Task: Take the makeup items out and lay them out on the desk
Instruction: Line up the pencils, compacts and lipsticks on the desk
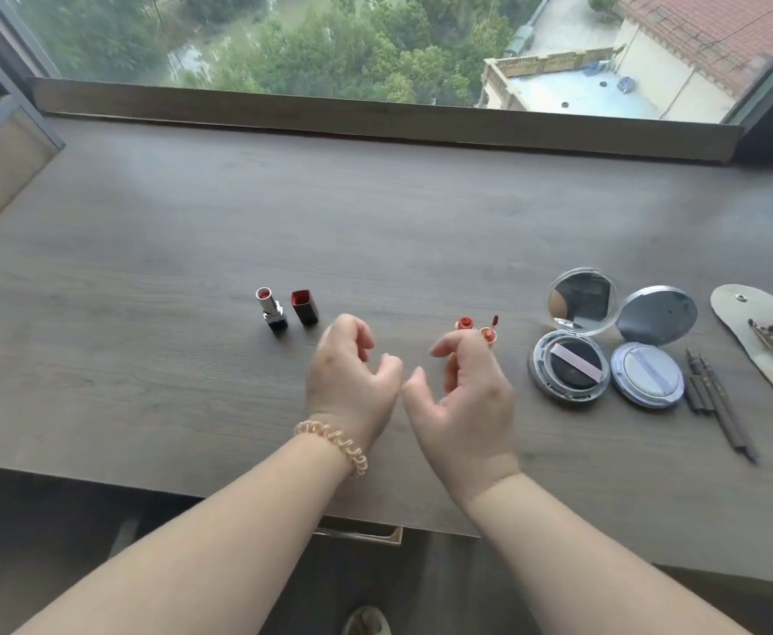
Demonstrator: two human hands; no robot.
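Observation:
Makeup lies in a row on the grey-brown desk (169, 277). An uncapped lipstick (271, 309) stands left of centre, with its dark red cap (305, 307) upright beside it. My left hand (352, 368) hovers just right of the cap, fingers loosely curled and holding nothing. My right hand (465, 401) is close beside it, fingers apart. Just behind its fingertips stand a small coral lip-gloss tube (463, 324) and its wand cap (490, 333), applicator pointing up. Whether a finger touches the wand cap I cannot tell.
Right of my hands, two round cushion compacts lie open with mirrors up: a dark one (569, 365) and a pale blue one (649, 374). Thin brown pencils (708, 401) lie beyond them, then a beige brush pouch (751, 332). A window ledge (375, 116) borders the far side.

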